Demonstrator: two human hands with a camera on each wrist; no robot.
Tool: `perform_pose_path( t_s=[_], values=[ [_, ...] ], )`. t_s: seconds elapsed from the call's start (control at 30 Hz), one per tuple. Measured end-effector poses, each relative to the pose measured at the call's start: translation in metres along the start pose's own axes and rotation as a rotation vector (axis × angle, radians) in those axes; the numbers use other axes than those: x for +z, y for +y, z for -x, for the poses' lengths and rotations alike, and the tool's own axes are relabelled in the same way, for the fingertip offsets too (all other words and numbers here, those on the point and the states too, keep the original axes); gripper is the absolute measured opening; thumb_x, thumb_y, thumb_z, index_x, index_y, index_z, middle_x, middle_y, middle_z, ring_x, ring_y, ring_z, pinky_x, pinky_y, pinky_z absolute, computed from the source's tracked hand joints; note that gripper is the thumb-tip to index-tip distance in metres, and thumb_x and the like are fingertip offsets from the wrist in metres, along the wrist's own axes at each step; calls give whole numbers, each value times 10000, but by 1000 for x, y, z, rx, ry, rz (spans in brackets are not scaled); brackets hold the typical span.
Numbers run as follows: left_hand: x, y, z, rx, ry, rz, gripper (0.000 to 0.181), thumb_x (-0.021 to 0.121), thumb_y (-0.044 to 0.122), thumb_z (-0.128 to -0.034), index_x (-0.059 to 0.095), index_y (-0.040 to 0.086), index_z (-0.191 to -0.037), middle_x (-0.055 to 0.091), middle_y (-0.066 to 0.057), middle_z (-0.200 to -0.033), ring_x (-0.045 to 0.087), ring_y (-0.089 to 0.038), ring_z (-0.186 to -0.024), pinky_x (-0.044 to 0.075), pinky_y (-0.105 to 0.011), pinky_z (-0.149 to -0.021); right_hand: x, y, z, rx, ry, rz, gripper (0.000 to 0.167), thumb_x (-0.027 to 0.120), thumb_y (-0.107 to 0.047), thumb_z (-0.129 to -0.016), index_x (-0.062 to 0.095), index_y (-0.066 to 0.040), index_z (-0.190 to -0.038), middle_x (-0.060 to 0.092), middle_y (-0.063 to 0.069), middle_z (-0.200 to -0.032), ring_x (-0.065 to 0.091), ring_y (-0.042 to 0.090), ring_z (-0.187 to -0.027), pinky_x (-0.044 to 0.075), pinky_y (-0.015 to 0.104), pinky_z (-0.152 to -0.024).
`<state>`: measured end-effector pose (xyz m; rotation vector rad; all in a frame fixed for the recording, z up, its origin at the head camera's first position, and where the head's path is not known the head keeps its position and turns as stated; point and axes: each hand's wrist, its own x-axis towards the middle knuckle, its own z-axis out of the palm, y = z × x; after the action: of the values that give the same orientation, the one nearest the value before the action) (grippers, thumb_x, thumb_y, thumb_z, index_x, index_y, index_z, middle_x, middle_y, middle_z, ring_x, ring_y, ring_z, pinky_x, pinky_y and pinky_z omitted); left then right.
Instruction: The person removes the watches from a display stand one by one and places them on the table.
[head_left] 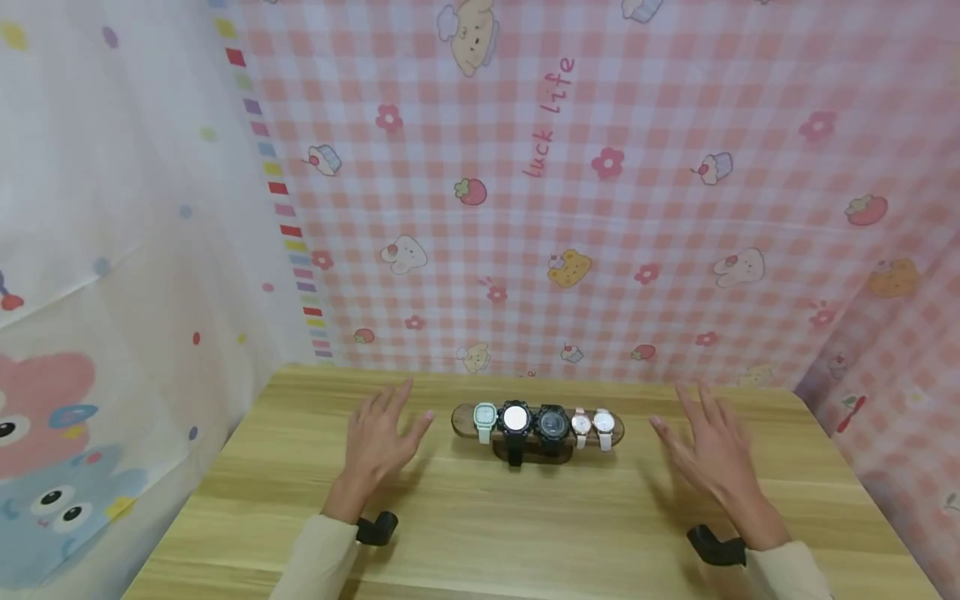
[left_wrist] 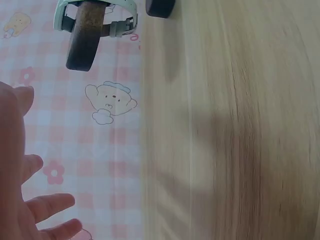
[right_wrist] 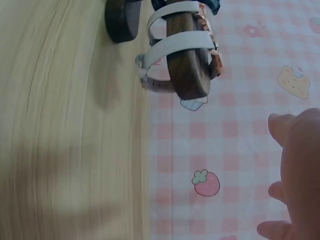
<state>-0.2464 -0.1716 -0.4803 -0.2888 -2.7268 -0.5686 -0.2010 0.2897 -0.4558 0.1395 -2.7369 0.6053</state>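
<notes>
Holding both hands (head_left: pixel 382 437) (head_left: pixel 720 458) fingers-apart, we judged the watch stand (head_left: pixel 534 455) near the desk's (head_left: pixel 540 533) back edge stiff, its ends graspable.

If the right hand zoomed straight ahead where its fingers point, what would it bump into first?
The right hand would probably bump the pink-and-white checked cloth behind the light wooden table; depth is unclear, so it might brush the table first.

Wears plain cream, wrist-length sleeves (head_left: pixel 318 554), bears a black, elbow-bent, blunt-ended fitting (head_left: pixel 382 527) beside each sleeve's end, and leaves left hand (head_left: pixel 378 442) and right hand (head_left: pixel 720 458) bare.
</notes>
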Motion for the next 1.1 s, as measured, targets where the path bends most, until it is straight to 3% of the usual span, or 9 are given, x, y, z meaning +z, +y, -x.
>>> perform_pose_path(
  t_s=[0.17,0.4,0.63,0.9,1.1],
  values=[
    [5,6,-3,-1,9,89,669,548,523,-968,412,162,-1515,534,-203,-1421,504,-453,-1246,398,-678,-948,0,-4,-1,31,3,-105,707,516,-454,-1011,281,-70,-1556,225,348,-1551,254,656,-1312,182,800,-969],
    [18,19,-9,-15,-26,227,648,549,485,-985,403,148,-1519,564,-181,-1399,517,-423,-1235,379,-660,-986,2,-12,-4,62,-35,-200,670,508,-428,-1025,335,-12,-1520,318,395,-1469,325,601,-1303,276,766,-974],
    [21,34,-13,-41,-77,299,637,523,505,-994,374,206,-1535,511,-141,-1463,480,-422,-1306,356,-627,-1047,8,-24,-6,93,-61,-301,647,507,-423,-1028,364,-12,-1507,414,350,-1375,504,493,-1141,469,623,-855],
    [29,41,-14,-52,-117,349,585,518,422,-1018,377,188,-1535,611,-171,-1334,542,-388,-1230,391,-603,-1019,19,-39,-8,67,-15,-377,552,576,-326,-1012,465,-5,-1447,506,297,-1285,583,406,-1054,522,511,-828],
    [34,44,-13,-94,-190,419,566,489,420,-1030,338,256,-1550,626,-136,-1313,587,-333,-1151,449,-573,-952,28,-47,-9,60,-14,-403,491,642,-254,-980,533,-14,-1394,563,237,-1191,620,297,-935,525,370,-755]
  ],
)
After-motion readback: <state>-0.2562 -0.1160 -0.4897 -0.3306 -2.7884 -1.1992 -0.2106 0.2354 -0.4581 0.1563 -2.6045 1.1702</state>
